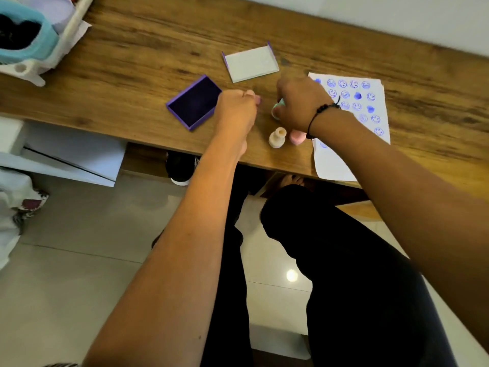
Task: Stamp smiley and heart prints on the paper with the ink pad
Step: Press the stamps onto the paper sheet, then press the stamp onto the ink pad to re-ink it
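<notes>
A white paper (341,157) lies on the right of the wooden desk, covered with rows of blue smiley prints and a few solid heart prints. The open purple ink pad (194,102) sits left of centre, its lid (251,63) lying behind it. My right hand (299,104) is closed around a mint-green stamp (278,106) held just left of the paper. My left hand (236,108) rests beside the ink pad with its fingers curled; whether anything is inside it is hidden. A cream stamp (277,137) stands upright near the desk's front edge, with a pink stamp (296,137) next to it.
A white rack holding a teal container (26,35) stands at the far left corner of the desk (132,49). The desk's front edge runs just below the stamps. My legs in dark trousers and a black shoe (180,168) show under the desk.
</notes>
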### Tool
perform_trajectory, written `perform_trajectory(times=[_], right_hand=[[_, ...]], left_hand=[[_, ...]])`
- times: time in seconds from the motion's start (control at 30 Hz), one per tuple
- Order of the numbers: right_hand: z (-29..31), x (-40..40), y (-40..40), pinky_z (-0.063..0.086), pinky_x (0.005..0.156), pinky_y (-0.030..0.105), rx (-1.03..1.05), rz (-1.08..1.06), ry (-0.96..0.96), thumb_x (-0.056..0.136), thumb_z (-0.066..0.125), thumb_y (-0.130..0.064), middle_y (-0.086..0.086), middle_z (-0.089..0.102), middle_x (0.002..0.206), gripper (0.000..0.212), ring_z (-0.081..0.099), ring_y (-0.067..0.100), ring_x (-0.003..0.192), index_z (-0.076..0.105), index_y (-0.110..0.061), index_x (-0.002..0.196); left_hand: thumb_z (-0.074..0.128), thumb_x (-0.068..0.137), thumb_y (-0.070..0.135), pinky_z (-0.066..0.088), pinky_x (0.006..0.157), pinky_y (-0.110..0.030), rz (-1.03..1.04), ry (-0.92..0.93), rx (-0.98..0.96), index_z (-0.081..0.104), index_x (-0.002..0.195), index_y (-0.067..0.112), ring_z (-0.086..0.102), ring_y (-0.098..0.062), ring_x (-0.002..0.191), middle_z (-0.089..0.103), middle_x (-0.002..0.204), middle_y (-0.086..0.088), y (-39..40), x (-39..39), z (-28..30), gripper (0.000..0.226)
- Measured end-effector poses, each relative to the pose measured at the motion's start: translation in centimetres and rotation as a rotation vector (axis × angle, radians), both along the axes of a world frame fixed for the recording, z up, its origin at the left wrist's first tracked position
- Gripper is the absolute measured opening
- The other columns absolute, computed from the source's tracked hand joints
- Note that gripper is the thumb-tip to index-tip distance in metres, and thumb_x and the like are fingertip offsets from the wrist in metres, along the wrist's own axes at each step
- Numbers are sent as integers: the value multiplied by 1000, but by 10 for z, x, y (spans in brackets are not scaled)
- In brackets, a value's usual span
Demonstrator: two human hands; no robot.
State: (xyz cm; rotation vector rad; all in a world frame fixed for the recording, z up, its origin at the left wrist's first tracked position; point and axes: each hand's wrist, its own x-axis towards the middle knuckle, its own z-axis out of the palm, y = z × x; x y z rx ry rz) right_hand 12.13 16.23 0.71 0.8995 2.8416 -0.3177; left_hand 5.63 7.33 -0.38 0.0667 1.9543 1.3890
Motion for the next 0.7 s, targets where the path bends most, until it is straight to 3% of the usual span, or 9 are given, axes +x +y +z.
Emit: perform_trajectory(times=[0.13, 0.23, 0.3, 0.37, 0.47, 0.57, 0.63, 0.7], right_hand=[[4, 0, 0, 40, 75, 35, 53, 1, 2, 88, 51, -18, 25, 54, 124, 34, 52, 40, 111, 48, -3, 117], [19, 13, -9, 40, 71, 37, 71, -16, 106, 86, 53, -31, 24, 59, 115, 36, 55, 42, 103, 50, -6, 112], [23, 23, -25, 36, 66, 35, 98, 34, 41, 84, 57, -35, 25, 59, 111, 39, 56, 43, 101, 52, -7, 110], [18, 29, -43, 34, 64, 35, 137, 101, -65, 85, 58, -30, 25, 59, 111, 37, 56, 43, 102, 52, -6, 113], [6, 26, -53, 35, 64, 36, 170, 138, -108, 88, 51, -9, 26, 60, 111, 23, 58, 43, 101, 53, 0, 110], [10, 20, -48, 39, 66, 35, 25, 20, 72, 85, 52, -14, 26, 64, 104, 23, 59, 41, 97, 59, -2, 104], [19, 5, -47, 44, 66, 31, -190, -115, 301, 82, 56, -17, 21, 69, 96, 20, 62, 36, 89, 63, -5, 97], [25, -2, -45, 43, 57, 26, -340, -191, 395, 81, 58, -17, 17, 71, 90, 16, 61, 27, 77, 64, -7, 92]], left_hand=[[46, 91, 11, 35, 46, -17, -4, -35, 18, 62, 69, 14, 46, -8, 57, 54, 65, 1, -2, -1, 2, 27], [47, 90, 10, 35, 44, -16, -4, -61, 19, 61, 69, 13, 44, -8, 53, 53, 62, 1, -6, -2, 4, 26], [49, 89, 9, 36, 45, -16, 27, -91, 27, 64, 74, 9, 44, -9, 53, 53, 62, 0, -9, -3, 5, 22], [52, 87, 7, 38, 47, -15, 76, -122, 16, 68, 82, 6, 46, -9, 54, 54, 62, 0, -13, -3, 6, 17], [53, 86, 3, 40, 49, -16, 113, -156, 55, 64, 72, 7, 47, -10, 55, 54, 62, -2, -24, -2, 7, 18], [51, 87, 0, 41, 50, -18, 97, -194, 100, 62, 75, 5, 47, -13, 56, 54, 65, -6, -35, -4, 8, 17], [52, 88, 2, 47, 53, -18, 103, -263, 135, 64, 90, 0, 52, -13, 59, 57, 71, -8, -44, -13, 13, 12], [52, 90, 3, 52, 55, -20, 124, -365, 211, 60, 106, -6, 57, -16, 64, 59, 75, -10, -48, -13, 17, 21]])
